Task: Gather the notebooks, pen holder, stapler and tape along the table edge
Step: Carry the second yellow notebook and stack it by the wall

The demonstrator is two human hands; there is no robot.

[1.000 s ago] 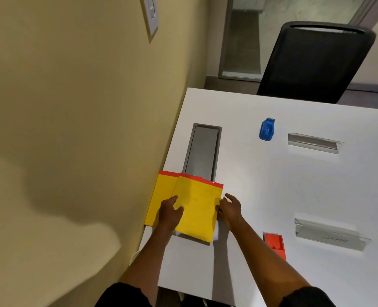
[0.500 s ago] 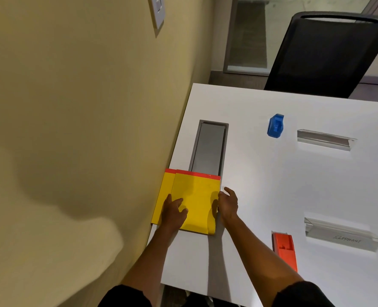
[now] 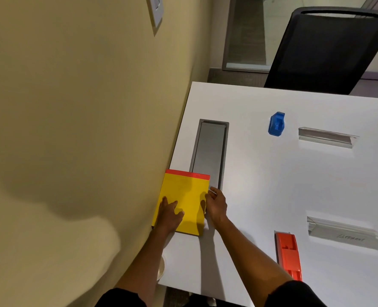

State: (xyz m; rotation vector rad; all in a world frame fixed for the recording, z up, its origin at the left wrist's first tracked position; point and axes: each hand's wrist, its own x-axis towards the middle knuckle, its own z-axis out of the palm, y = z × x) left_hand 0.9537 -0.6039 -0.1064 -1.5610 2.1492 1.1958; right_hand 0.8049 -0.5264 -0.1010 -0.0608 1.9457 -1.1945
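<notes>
Left grip [image 3: 169, 214] flat atop notebooks [image 3: 184, 196]; right grip [image 3: 215, 204] against their side.

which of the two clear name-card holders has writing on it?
The nearer name-card holder, right of the orange stapler; it has handwriting on its face. The farther holder, beside the blue tape dispenser, shows none.

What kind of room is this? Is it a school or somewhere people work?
Probably an office or meeting room. There is a white table with a cable hatch set into it, a black office chair, and clear name card holders, one with a word handwritten on it.
</notes>
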